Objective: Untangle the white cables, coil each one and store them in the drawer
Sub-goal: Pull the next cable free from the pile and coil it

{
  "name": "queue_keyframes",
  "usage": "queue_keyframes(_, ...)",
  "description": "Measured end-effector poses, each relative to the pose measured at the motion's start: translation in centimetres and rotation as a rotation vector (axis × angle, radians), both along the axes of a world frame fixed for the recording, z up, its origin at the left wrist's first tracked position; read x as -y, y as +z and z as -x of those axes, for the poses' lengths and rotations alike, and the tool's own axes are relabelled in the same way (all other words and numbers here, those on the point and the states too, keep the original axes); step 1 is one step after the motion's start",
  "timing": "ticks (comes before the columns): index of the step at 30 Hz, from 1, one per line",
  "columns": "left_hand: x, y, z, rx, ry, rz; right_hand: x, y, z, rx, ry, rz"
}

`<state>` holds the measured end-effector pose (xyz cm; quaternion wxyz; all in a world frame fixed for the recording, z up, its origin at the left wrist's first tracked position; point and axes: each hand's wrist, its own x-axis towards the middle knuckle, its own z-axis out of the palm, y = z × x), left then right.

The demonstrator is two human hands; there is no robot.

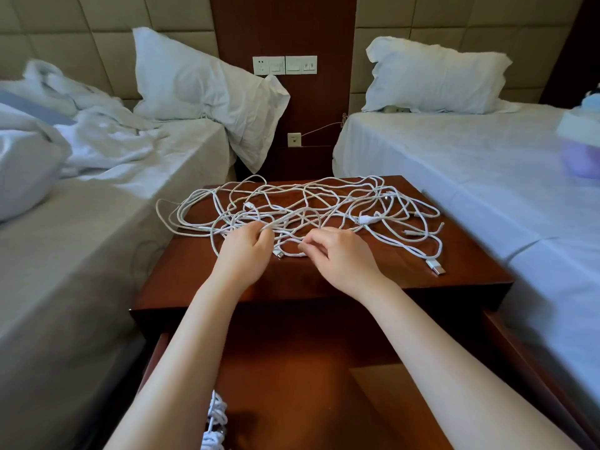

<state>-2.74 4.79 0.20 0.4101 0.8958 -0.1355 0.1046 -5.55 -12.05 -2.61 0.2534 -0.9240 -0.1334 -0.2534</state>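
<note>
A tangle of white cables (302,206) sprawls over the top of the dark wooden nightstand (454,271). My left hand (246,248) pinches a few strands at the near left of the tangle. My right hand (337,251) pinches a loop of cable just to its right, beside a small plug. A USB plug (435,266) lies loose near the right front corner. The drawer (292,378) below the top stands pulled out. A coiled white cable (214,420) lies in its near left part, partly hidden by my left forearm.
Two beds flank the nightstand: an unmade one (81,196) on the left, a made one (470,164) on the right. Pillows lean on the headboards. A wall panel with sockets and switches (284,64) is behind. A purple object (581,157) sits on the right bed.
</note>
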Motion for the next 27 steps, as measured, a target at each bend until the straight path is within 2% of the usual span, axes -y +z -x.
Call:
queue_keyframes(6,0.2,0.2,0.3,0.005,-0.039,0.030,0.8,0.0,0.0,-0.236,0.026,-0.018)
queue_keyframes(10,0.0,0.0,0.3,0.017,-0.047,0.037,0.9,0.1,0.1,-0.283,0.045,-0.068)
queue_keyframes(13,0.0,0.0,0.3,0.002,-0.083,0.033,1.1,0.1,-0.1,-0.225,-0.008,-0.244)
queue_keyframes(16,0.1,0.0,0.5,0.013,-0.124,0.063,1.4,0.0,-0.2,-0.138,-0.097,-0.327)
queue_keyframes(20,0.0,0.2,0.7,0.028,-0.242,0.096,1.2,0.2,-0.2,-0.195,-0.081,-0.337)
queue_keyframes(23,0.0,0.4,1.0,0.015,-0.316,0.070,1.4,-0.1,-0.7,-0.189,-0.121,-0.273)
queue_keyframes(27,0.2,0.4,1.0,-0.076,-0.285,-0.124,1.7,-0.4,-0.7,0.083,-0.160,-0.428)
